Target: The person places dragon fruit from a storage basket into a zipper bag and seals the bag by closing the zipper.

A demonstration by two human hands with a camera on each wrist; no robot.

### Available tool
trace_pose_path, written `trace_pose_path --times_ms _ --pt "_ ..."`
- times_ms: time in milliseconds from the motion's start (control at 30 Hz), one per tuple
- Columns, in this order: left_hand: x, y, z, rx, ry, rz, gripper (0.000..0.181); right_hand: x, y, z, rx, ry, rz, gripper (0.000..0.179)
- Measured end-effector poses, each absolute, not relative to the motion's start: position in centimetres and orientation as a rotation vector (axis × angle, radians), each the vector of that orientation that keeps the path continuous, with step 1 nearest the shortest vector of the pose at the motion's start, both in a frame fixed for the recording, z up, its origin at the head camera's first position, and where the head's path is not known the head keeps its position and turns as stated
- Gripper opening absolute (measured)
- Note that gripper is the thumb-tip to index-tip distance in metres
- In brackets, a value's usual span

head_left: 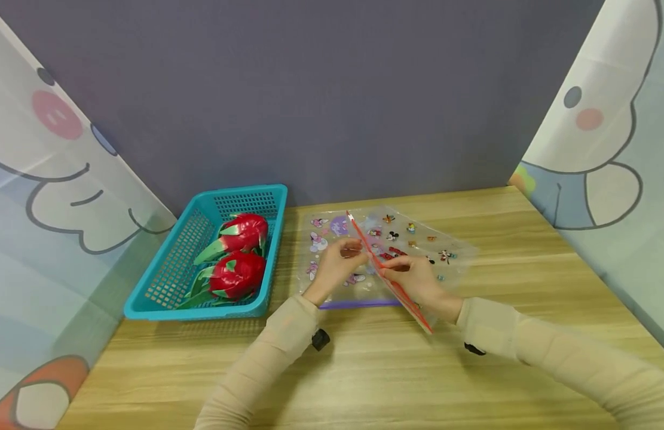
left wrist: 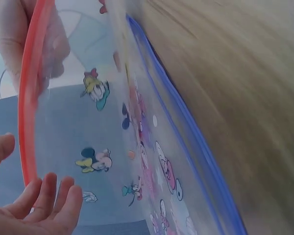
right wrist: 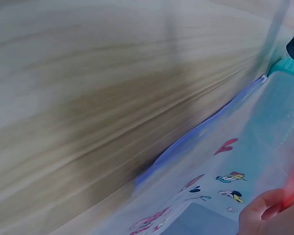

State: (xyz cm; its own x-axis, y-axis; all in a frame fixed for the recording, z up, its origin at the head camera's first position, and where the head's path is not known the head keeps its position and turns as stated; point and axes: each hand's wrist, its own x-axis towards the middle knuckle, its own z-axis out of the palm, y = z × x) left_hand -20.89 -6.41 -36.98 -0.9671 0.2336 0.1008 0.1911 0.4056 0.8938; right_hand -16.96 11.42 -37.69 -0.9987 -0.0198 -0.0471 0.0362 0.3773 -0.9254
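A clear zip bag with a red top strip (head_left: 404, 292) and cartoon prints is raised on edge over the table. My right hand (head_left: 418, 280) pinches this red strip near its middle, thumb against fingers. My left hand (head_left: 336, 266) is at the strip's other side, its thumb apart from the fingers; in the left wrist view the fingertips (left wrist: 49, 183) are right at the red edge. Beneath lies a second clear bag with a purple strip (head_left: 358, 304) and pink and purple prints, flat on the table and partly covered by the red-edged one.
To the left stands a teal plastic basket (head_left: 278, 239) with two red dragon fruits (head_left: 237, 275) with green leaves inside. A dark grey panel (head_left: 332, 101) rises behind the wooden table (head_left: 375, 382). Cartoon-printed sheets (head_left: 633, 197) hang on both sides.
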Motion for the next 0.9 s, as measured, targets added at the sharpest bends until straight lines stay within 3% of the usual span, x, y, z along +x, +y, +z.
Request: trace_pose_path --times_ms 167,567,800,900 --pt "-21.0 -5.9 -37.2 0.375 2.593 1.650 0.045 -17.4 10.8 -38.1 0.021 2.573 -1.746 0.016" --pt "-21.7 -4.7 -37.9 0.307 2.558 1.826 0.027 -17.7 11.2 -37.9 0.011 2.503 -1.777 0.021" --pt "-22.3 -4.7 -38.3 0.215 2.603 1.878 0.016 -18.2 12.2 -37.9 -0.346 2.622 -1.508 0.031" --pt "-22.4 -5.0 -38.4 0.217 2.737 1.778 0.013 -18.3 12.7 -37.8 -0.480 2.783 -1.292 0.028"
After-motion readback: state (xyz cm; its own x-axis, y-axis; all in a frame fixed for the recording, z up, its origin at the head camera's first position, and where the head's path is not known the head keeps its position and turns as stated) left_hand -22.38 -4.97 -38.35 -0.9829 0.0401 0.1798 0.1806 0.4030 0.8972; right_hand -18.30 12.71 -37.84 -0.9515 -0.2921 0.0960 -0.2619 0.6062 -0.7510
